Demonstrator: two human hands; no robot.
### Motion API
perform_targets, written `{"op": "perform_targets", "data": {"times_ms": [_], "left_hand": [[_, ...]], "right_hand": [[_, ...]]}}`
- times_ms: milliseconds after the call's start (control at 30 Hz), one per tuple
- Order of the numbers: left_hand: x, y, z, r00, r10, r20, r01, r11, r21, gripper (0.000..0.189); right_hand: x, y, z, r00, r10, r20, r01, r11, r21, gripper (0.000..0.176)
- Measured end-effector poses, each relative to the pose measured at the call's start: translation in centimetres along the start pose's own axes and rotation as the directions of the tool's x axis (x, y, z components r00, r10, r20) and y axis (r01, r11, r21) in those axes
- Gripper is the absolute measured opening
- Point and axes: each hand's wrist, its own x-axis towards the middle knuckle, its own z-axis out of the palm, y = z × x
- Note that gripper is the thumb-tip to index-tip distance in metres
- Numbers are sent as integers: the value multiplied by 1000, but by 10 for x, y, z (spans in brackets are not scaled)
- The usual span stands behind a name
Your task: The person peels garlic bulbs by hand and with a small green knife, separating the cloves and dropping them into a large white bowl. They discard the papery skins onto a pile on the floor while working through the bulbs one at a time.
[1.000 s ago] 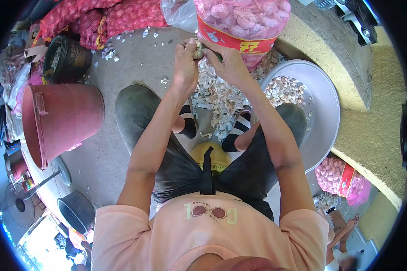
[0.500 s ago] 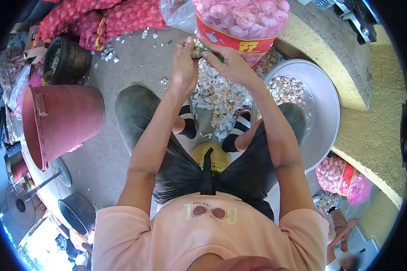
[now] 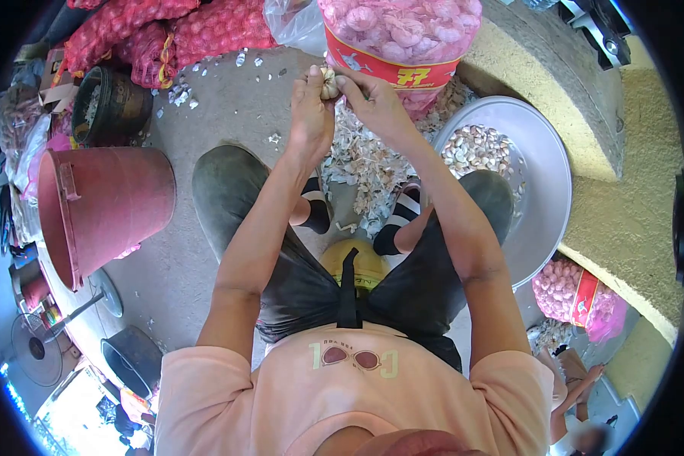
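Both of the person's arms stretch straight out over the knees, elbows just a bit bent, and the left hand (image 3: 311, 114) and right hand (image 3: 378, 106) meet right below the big mesh garlic sack (image 3: 399, 26) with the red band. Just under the sack, between the feet, there's a heap of papery skins (image 3: 361, 163), so the floor there is pretty much buried. Right of the sack sits a wide metal basin (image 3: 547, 182) with loose cloves (image 3: 475, 148) piled in its near side. Well off to the left of the sack lies a red bucket (image 3: 114, 197) tipped on its side, with a black pot (image 3: 118, 102) above it, and red net bags (image 3: 197, 26) are stacked just left of the sack. As for the hands: the left one is curled around a garlic bulb (image 3: 328, 82), thumb up against it, and the right one has its fingertips pressed together, pinching the same bulb from the other side. The bulb sits right in front of the sack's lower edge, up off the ground.
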Motion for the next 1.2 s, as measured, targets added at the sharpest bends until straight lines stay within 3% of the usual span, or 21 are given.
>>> {"op": "perform_targets", "data": {"times_ms": [67,200,300,367,467,567,700,767,800,867,900,967,1100,1167,1200], "left_hand": [[0,3,2,1000,-5,-30,4,1000,-29,25],[2,8,0,999,8,-36,-12,995,-104,26],[1,10,0,1000,-11,4,11,996,-94,28],[-1,11,4,999,-42,-28,38,994,-105,30],[-2,12,6,997,-79,-27,74,988,-137,30],[-5,16,10,996,-91,-16,88,989,-119,30],[-5,16,10,997,-72,-24,70,996,-58,30],[-5,17,12,998,-67,19,68,995,-67,31],[-5,17,12,998,-66,19,68,995,-68,31],[-5,15,14,992,-120,-34,115,985,-128,33],[-5,15,13,992,-120,-34,115,985,-128,33],[-6,14,13,987,-151,-46,145,981,-126,35],[-6,12,11,988,-148,-33,142,982,-127,36],[-5,12,10,990,-135,-30,132,987,-92,36],[-4,11,10,990,-134,-29,131,987,-93,36]], "right_hand": [[1,-9,-7,946,290,146,-319,912,256,44],[4,-14,-20,928,270,255,-346,878,330,51],[2,-9,-20,944,157,291,-223,952,210,56],[2,-9,-19,959,8,282,-37,995,98,57],[2,-4,-17,961,-32,276,14,998,67,56],[2,-18,-20,942,53,332,-108,983,149,55],[1,-13,-18,950,16,311,-73,982,172,51],[2,-21,-22,918,161,363,-242,952,190,51],[2,-19,-20,918,160,363,-241,952,189,51],[1,-13,-15,972,-69,224,59,997,54,46],[1,-13,-15,972,-69,224,58,997,55,46],[2,-13,-15,971,-97,218,131,980,-147,41],[2,-6,-12,977,-144,158,162,981,-107,39],[2,-5,-12,986,-50,162,40,997,60,42],[2,-5,-13,986,-50,162,41,997,60,42]]}}
